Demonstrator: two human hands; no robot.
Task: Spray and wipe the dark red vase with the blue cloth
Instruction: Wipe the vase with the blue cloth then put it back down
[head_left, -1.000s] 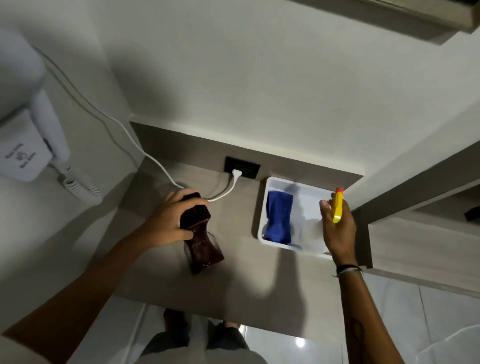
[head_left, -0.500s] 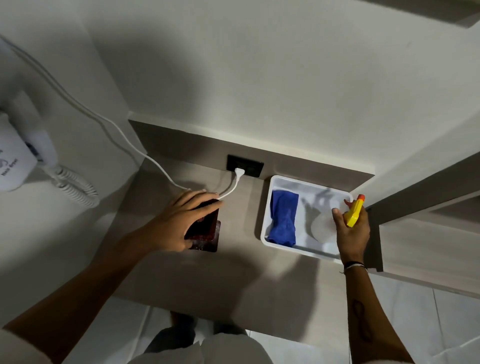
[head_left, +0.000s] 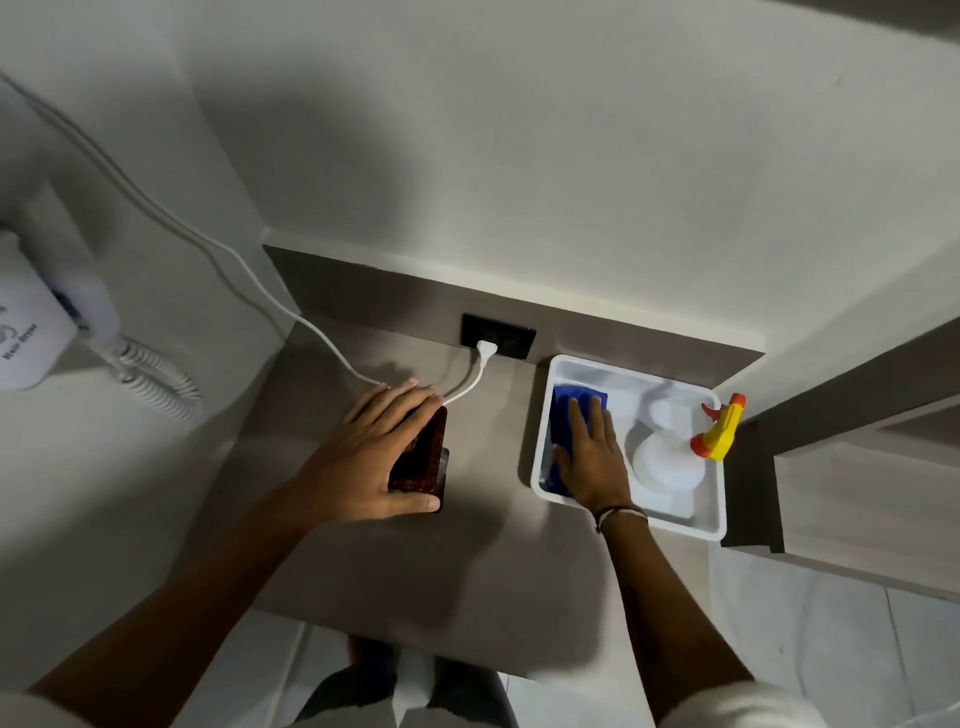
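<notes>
You stand in a hotel-style bathroom or dressing nook: a wall-mounted hair dryer (head_left: 31, 338) with coiled cord, a narrow counter (head_left: 488, 545), tiled floor (head_left: 831, 639).

Dark red vase (head_left: 423, 457): glossy, squarish body, upright on the surface, seen from above, partly covered by left hand (head_left: 363, 457). Blue cloth (head_left: 563, 415): folded, lying in left part of white tray (head_left: 714, 530). Spray bottle (head_left: 670, 457): white body, yellow-orange trigger head, standing in tray's right part.
</notes>
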